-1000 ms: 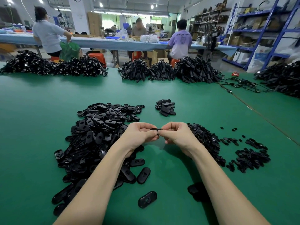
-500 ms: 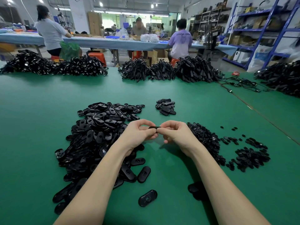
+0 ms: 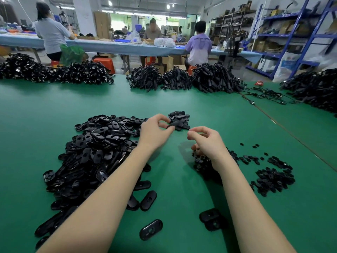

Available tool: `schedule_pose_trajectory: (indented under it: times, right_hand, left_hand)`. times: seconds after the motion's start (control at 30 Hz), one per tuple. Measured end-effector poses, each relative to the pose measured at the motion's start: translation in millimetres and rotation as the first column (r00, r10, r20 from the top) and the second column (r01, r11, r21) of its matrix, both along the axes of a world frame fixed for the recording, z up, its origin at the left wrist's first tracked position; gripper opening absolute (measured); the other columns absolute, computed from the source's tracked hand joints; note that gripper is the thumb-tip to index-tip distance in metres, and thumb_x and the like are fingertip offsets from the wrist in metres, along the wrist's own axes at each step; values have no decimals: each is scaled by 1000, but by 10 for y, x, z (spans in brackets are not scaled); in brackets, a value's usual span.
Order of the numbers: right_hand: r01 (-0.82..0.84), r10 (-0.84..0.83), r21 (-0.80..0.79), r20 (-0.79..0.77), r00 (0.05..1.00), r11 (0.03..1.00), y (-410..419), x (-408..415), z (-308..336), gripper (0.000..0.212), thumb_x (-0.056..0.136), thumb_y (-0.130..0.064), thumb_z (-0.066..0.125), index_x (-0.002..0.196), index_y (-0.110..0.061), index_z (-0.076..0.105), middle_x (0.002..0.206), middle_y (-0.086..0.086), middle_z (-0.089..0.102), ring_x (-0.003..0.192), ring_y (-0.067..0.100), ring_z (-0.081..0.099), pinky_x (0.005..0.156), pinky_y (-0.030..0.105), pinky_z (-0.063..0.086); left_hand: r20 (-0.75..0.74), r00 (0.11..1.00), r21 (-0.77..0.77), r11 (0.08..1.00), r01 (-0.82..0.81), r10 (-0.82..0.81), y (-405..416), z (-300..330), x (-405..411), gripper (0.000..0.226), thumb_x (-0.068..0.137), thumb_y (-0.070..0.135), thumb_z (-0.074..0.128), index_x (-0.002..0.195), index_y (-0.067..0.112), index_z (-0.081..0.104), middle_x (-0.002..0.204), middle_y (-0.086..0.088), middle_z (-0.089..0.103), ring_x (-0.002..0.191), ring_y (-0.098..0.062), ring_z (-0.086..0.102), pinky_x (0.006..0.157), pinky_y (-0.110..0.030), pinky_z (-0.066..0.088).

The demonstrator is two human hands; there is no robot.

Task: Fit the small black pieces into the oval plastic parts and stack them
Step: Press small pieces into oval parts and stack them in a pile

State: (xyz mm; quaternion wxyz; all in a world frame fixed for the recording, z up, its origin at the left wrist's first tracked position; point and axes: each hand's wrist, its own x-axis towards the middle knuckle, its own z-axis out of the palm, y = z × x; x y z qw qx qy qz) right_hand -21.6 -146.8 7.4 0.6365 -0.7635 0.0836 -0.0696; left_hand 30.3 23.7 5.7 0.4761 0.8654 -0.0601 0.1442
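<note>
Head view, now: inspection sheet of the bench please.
Surface: green table, matte.
Job's things: big oval parts pile; small finished stack; small black pieces at right.
Clutter: loose ovals near front edge.
Grips: left hand pinches an oval part at the stack; right hand loosely curled, holding nothing visible.
Cables: black cord bundles along far edge.
Surroundings: seated workers, blue shelving.

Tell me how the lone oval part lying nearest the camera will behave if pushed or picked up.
The oval part lies flat, so it will probably slide, not roll. Its glossy surface on the green table suggests some slipperiness. It looks like thin rigid plastic, likely light and stiff.
</note>
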Motion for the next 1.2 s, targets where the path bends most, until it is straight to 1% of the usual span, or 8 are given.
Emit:
schedule_pose_trajectory:
  times: [0.17, 0.47, 0.7, 0.83, 0.93, 1.03, 1.13, 1.2]
  right_hand:
    - [6, -4, -193, 11, 1000, 981, -122, -14, -47, 5, 87, -26, 70, 84, -22, 72, 84, -1, 77, 52, 6, 59, 65, 25, 50]
    - [-66, 71, -156, 24, 997, 986, -157, 28, -50, 8, 90, -22, 69, 82, -21, 72, 82, -1, 76, 47, 5, 56, 50, 11, 43]
    - [-64, 68, -150, 16, 998, 987, -167, 9, -48, 8, 91, -23, 69, 84, -21, 73, 74, -10, 75, 49, 4, 56, 51, 11, 42]
    - [-84, 85, -180, 1, 996, 980, -134, -8, -36, 7, 91, -23, 68, 86, -21, 72, 76, -9, 76, 50, 8, 57, 54, 17, 45]
    - [-105, 108, -210, 4, 994, 972, -75, -4, -19, 8, 91, -23, 68, 84, -21, 71, 78, -7, 76, 50, 9, 57, 58, 22, 47]
    - [-119, 126, -295, 7, 992, 948, -3, -1, -18, 8, 90, -26, 69, 83, -23, 71, 77, -8, 76, 49, 5, 58, 54, 15, 46]
    - [-152, 165, -405, -3, 986, 902, 85, -1, -40, 7, 87, -25, 68, 81, -25, 71, 75, -8, 75, 46, 1, 57, 48, 11, 42]
    - [-186, 200, -478, -23, 980, 858, 144, -6, -70, 8, 87, -26, 68, 80, -27, 71, 73, -10, 75, 47, -3, 56, 52, 12, 43]
  left_hand:
    - [-71, 989, 65, 990, -127, 132, -311, 37, 588, 21, 86, 44, 68, 80, 27, 57, 83, 10, 66, 86, -18, 63, 71, -30, 45]
    - [-127, 964, 297, 936, -190, 235, -480, -118, 1072, 19, 89, 47, 66, 86, 29, 64, 97, 3, 68, 96, -23, 64, 74, -28, 39]
    - [-87, 977, 195, 965, -177, 197, -430, -113, 786, 16, 90, 45, 62, 90, 29, 65, 89, 10, 60, 86, -16, 54, 72, -27, 37]
    - [-41, 997, 112, 992, -57, 62, -309, -45, 331, 10, 89, 38, 63, 90, 28, 66, 97, 10, 69, 95, -15, 62, 83, -29, 48]
    - [14, 999, 130, 991, 35, -38, -206, -5, -88, 7, 87, 38, 65, 84, 31, 64, 91, 17, 69, 76, -10, 63, 82, -30, 52]
    - [11, 994, 222, 970, 102, -107, -68, 12, -394, 7, 86, 38, 65, 83, 32, 63, 83, 18, 67, 70, -8, 63, 78, -29, 54]
    - [-26, 995, 421, 902, 98, -97, 79, -13, -526, 11, 92, 35, 59, 102, 31, 63, 106, 10, 67, 101, -15, 61, 89, -34, 50]
    - [1, 999, 638, 770, 27, -35, 143, -53, -522, 27, 97, 33, 53, 122, 24, 57, 125, -1, 60, 121, -24, 50, 99, -38, 41]
